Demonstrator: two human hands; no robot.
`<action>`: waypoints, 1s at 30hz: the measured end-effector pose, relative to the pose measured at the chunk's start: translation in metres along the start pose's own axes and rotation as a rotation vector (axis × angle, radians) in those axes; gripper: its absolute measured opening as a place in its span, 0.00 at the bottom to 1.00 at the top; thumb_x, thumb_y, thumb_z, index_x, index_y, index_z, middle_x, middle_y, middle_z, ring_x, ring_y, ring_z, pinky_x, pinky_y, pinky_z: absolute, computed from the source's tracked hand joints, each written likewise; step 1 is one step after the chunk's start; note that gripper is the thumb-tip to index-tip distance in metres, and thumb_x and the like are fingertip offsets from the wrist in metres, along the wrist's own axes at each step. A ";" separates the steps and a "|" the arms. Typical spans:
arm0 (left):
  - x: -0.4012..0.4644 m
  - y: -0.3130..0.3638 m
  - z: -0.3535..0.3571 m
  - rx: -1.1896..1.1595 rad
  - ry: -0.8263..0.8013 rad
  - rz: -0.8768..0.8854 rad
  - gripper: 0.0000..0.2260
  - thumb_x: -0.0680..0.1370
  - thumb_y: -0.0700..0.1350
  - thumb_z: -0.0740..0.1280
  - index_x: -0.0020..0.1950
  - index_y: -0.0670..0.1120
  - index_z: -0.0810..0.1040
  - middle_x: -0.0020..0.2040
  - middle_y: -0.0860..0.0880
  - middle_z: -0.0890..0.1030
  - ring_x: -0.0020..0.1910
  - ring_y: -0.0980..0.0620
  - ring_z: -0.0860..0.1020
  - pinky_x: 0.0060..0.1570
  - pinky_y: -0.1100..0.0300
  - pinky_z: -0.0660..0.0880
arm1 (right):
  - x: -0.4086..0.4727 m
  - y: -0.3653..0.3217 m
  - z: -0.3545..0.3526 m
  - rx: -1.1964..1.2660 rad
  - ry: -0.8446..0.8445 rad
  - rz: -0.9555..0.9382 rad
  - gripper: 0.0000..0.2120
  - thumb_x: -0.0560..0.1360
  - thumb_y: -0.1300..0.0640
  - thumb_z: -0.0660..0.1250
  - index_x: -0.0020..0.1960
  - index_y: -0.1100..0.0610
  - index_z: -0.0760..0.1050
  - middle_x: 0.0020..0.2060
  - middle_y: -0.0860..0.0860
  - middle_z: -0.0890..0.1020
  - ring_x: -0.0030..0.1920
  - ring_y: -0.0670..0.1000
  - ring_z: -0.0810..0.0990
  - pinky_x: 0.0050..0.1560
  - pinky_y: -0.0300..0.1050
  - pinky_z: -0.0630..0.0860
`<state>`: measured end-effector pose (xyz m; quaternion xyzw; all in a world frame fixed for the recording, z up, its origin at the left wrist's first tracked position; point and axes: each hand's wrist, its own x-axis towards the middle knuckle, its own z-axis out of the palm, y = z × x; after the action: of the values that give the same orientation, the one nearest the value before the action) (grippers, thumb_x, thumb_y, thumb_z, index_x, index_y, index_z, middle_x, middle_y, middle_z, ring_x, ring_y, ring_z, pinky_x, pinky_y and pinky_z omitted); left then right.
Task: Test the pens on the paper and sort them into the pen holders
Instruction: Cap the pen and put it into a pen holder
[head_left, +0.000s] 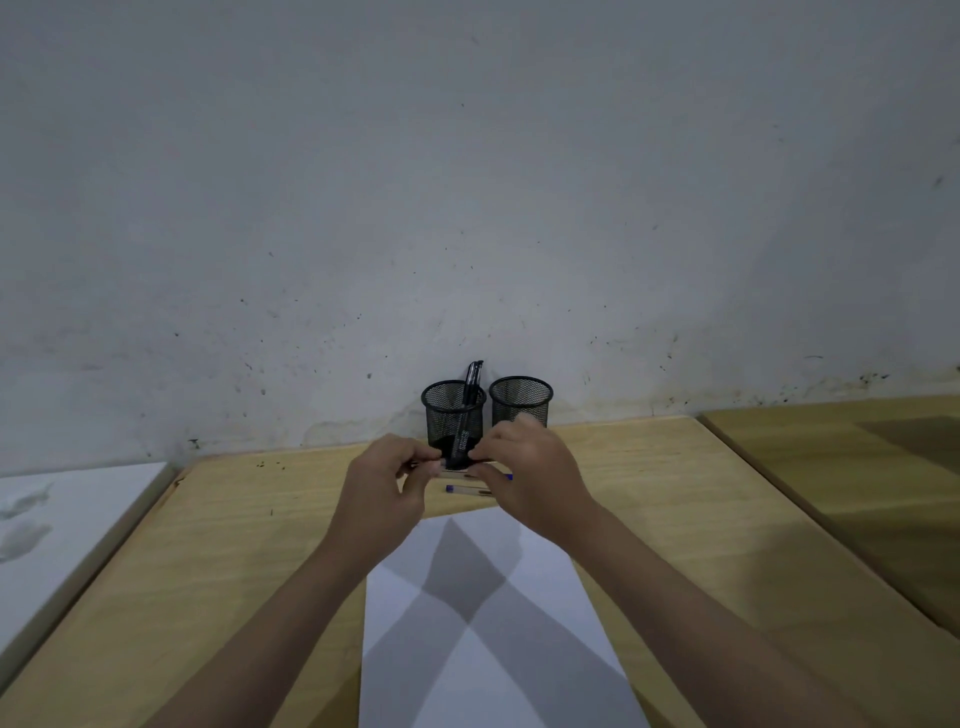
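Both hands (457, 480) pinch a slim pen (456, 466) before round mesh holders (453, 415).

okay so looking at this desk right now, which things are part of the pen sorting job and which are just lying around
Job: pen held in both hands; left hand; right hand; pen on desk; paper; left holder; right holder.
Lying about: white board.
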<state>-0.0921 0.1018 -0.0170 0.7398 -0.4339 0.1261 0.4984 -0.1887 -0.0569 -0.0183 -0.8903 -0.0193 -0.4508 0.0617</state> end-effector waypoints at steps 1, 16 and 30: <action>0.003 -0.001 -0.001 0.002 -0.004 0.023 0.07 0.71 0.36 0.70 0.43 0.48 0.81 0.39 0.55 0.79 0.40 0.56 0.77 0.42 0.65 0.74 | 0.002 0.002 0.000 -0.006 -0.020 -0.014 0.06 0.66 0.57 0.73 0.42 0.57 0.83 0.35 0.50 0.82 0.34 0.53 0.75 0.32 0.43 0.73; 0.056 -0.026 0.016 0.044 0.081 0.011 0.11 0.74 0.42 0.69 0.55 0.42 0.76 0.47 0.46 0.79 0.45 0.52 0.78 0.45 0.72 0.69 | 0.076 0.040 -0.015 0.502 0.143 0.401 0.33 0.72 0.68 0.67 0.71 0.54 0.57 0.32 0.58 0.75 0.29 0.50 0.74 0.31 0.38 0.72; 0.090 -0.058 0.062 0.241 0.026 -0.106 0.13 0.75 0.46 0.67 0.50 0.36 0.80 0.50 0.39 0.81 0.51 0.42 0.78 0.51 0.54 0.73 | 0.103 0.070 0.041 0.474 0.039 0.540 0.27 0.69 0.70 0.66 0.64 0.55 0.66 0.29 0.49 0.73 0.29 0.47 0.74 0.33 0.38 0.74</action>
<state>-0.0099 0.0100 -0.0274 0.8146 -0.3693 0.1603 0.4176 -0.0886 -0.1234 0.0348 -0.8155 0.1139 -0.4180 0.3838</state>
